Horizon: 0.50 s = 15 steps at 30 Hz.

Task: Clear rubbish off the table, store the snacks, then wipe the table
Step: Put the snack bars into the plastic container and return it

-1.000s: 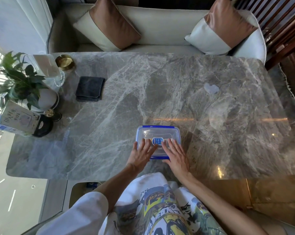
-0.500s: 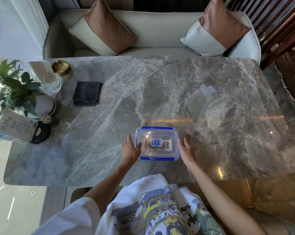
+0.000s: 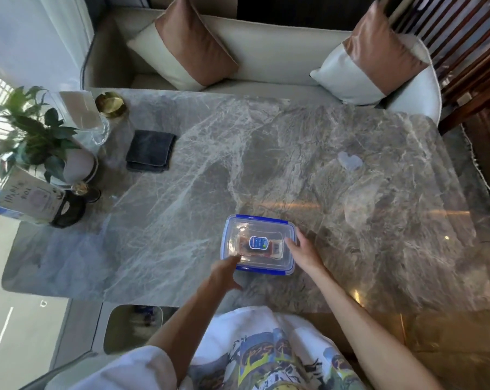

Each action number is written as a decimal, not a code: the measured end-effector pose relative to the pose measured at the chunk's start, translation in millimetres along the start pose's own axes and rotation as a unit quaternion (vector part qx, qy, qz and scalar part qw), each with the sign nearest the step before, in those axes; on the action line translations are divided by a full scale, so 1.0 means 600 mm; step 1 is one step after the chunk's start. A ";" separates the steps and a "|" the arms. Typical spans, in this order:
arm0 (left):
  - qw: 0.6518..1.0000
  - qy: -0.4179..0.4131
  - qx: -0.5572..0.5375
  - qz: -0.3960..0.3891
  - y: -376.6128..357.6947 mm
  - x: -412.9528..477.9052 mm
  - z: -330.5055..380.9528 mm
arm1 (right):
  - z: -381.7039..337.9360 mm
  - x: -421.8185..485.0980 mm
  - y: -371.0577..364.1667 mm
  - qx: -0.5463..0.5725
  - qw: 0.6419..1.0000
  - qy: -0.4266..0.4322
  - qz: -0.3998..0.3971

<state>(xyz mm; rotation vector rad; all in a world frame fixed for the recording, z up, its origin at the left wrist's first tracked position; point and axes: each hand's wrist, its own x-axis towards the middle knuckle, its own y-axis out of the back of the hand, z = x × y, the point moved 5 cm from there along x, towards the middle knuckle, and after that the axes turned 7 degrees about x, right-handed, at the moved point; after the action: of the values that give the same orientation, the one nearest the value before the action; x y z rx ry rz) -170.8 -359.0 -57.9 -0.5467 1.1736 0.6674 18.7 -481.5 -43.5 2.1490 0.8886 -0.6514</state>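
lidded box (image 3: 258,244) near the table's (image 3: 350,220) front edge, folded cloth (image 3: 150,150) far back left

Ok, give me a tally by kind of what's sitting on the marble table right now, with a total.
Clear lidded snack container: 1
Folded dark cloth: 1
Potted plant: 1
Gold dish: 1
Clear glass vessel: 1
Card sign on black stand: 1
Total: 6
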 end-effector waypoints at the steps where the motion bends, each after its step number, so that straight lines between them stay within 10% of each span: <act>1: 0.996 0.029 -0.077 -0.018 -0.016 -0.005 -0.009 | -0.023 0.009 -0.002 -0.019 0.999 0.035 -0.011; 10: 0.967 0.017 -0.253 0.007 -0.102 -0.001 -0.025 | -0.135 0.095 -0.051 -0.368 0.900 0.207 -0.109; 15: 0.938 -0.042 -0.313 0.140 -0.056 -0.015 -0.010 | -0.127 0.103 -0.049 -0.439 0.884 0.131 -0.097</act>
<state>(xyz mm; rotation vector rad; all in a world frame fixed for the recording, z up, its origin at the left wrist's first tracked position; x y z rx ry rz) -152.4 -387.8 -49.7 -0.8812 0.9525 1.3183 49.0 -384.2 -49.5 1.3376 1.2506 0.0065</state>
